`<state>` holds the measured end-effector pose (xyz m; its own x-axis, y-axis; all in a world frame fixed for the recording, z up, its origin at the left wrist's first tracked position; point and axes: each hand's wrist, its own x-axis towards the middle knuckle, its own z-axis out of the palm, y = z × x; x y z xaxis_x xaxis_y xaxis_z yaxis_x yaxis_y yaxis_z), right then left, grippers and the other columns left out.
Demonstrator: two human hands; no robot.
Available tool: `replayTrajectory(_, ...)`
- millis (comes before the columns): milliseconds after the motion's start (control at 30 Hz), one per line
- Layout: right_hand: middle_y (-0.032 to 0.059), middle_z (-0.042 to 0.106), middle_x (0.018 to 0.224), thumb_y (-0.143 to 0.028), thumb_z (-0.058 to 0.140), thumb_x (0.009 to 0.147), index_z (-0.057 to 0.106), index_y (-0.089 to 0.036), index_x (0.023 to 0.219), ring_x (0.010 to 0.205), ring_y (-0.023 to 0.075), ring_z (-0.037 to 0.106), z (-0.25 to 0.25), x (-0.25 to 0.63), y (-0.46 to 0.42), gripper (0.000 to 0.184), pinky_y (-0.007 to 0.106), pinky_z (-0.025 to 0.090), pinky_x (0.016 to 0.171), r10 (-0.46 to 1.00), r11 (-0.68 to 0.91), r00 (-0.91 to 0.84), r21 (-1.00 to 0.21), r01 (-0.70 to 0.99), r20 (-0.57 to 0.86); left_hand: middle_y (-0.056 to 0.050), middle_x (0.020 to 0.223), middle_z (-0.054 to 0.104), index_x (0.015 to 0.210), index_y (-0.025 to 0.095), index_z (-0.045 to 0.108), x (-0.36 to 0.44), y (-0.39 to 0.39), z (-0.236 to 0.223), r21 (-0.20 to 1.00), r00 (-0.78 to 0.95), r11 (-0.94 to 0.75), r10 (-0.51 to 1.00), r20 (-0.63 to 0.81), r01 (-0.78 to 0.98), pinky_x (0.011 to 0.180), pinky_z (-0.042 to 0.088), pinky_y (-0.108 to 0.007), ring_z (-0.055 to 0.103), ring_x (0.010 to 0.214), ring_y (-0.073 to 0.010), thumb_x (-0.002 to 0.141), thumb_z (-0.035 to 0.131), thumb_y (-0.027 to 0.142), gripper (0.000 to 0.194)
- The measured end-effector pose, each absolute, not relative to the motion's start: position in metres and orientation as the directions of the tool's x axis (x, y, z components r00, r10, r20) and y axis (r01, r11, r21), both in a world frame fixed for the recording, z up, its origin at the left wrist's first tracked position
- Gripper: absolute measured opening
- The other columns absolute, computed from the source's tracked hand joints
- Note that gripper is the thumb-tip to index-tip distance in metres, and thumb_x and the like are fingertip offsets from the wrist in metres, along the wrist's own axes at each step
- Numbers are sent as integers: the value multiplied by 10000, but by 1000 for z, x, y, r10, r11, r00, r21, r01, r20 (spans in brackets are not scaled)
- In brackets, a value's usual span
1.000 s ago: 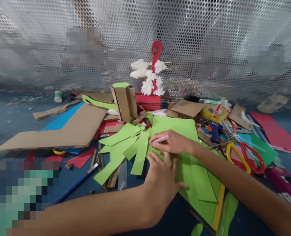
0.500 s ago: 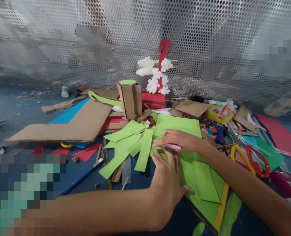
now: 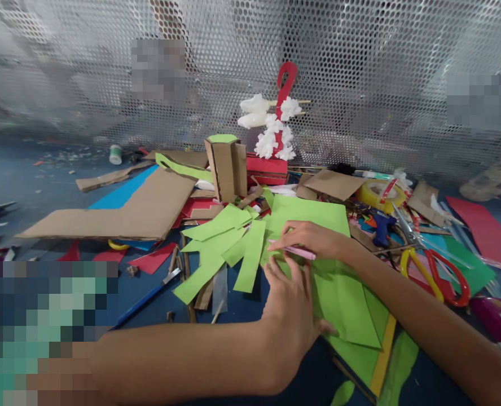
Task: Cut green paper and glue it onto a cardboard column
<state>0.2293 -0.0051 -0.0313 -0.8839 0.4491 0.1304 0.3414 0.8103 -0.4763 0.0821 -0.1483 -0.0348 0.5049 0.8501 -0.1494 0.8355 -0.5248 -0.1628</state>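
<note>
A green paper sheet (image 3: 308,210) lies in front of me, with more green sheets under and around it. Fingers spread, my left hand (image 3: 290,307) rests on the paper, its thumb stretched out to the right. Just beyond it, my right hand (image 3: 307,239) grips a slim pink pen-like tool (image 3: 300,252), held low and nearly flat over the sheet. The tool's tip is too small to make out. Several cut green paper strips (image 3: 250,256) overlap to the left of my hands.
Bent cardboard (image 3: 119,217) lies left, near a cardboard column (image 3: 225,169). A red stand with white flowers (image 3: 271,135) is at the back, before a perforated metal screen (image 3: 216,56). Scissors (image 3: 432,276), a glue gun (image 3: 381,225) and tape (image 3: 379,194) crowd the right. A blue brush (image 3: 149,296) lies left.
The whole view has shifted slightly to the right. Both hands keep nearly the same place on the green paper, and the pink tool stays in my right hand.
</note>
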Motion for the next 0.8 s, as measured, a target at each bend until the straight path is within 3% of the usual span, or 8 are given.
replayTrajectory(200, 98, 774, 1100, -203, 656, 990, 754, -276, 1349, 1056, 234, 656, -30, 228, -7, 378, 320, 507, 879, 471, 790, -872, -503, 349, 134, -392, 1535, 485, 1546, -10, 523, 76, -141, -19, -181, 522, -548, 835, -174, 816, 1068, 493, -648, 571, 1335, -561, 868, 550, 839, 1086)
replayTrajectory(367, 104, 782, 1156, -225, 677, 980, 756, -258, 1344, 1070, 238, 655, -30, 227, -8, 374, 333, 502, 904, 488, 761, -861, -552, 340, 142, -351, 1496, 540, 1541, 60, 553, 74, -138, -11, -172, 519, -541, 840, -161, 823, 1085, 447, -698, 551, 1351, -572, 861, 578, 831, 1028)
replayTrajectory(567, 105, 788, 1217, -251, 646, 1000, 760, -239, 1324, 1069, 247, 666, -28, 225, -9, 343, 375, 507, 935, 524, 707, -840, -620, 339, 139, -370, 1575, 459, 1588, 89, 497, 73, -134, -14, -126, 513, -538, 838, -184, 833, 1044, 479, -693, 577, 1324, -577, 870, 575, 820, 1027)
replayTrajectory(700, 95, 799, 1173, -372, 616, 1037, 753, -231, 1312, 1045, 227, 727, -21, 219, -14, 338, 348, 542, 903, 652, 512, -750, -795, 324, 114, -418, 1559, 440, 1609, 44, 444, 73, -133, -14, -146, 502, -531, 842, -197, 835, 1059, 479, -674, 557, 1349, -581, 859, 569, 831, 1095)
replayTrajectory(800, 110, 800, 1097, -428, 624, 1022, 795, -192, 1186, 927, 216, 741, -17, 212, -18, 334, 321, 557, 788, 767, 358, -638, -870, 339, 67, -412, 1568, 428, 1617, 53, 433, 74, -131, -10, -140, 502, -538, 834, -229, 831, 1067, 480, -666, 554, 1360, -570, 874, 568, 815, 1073)
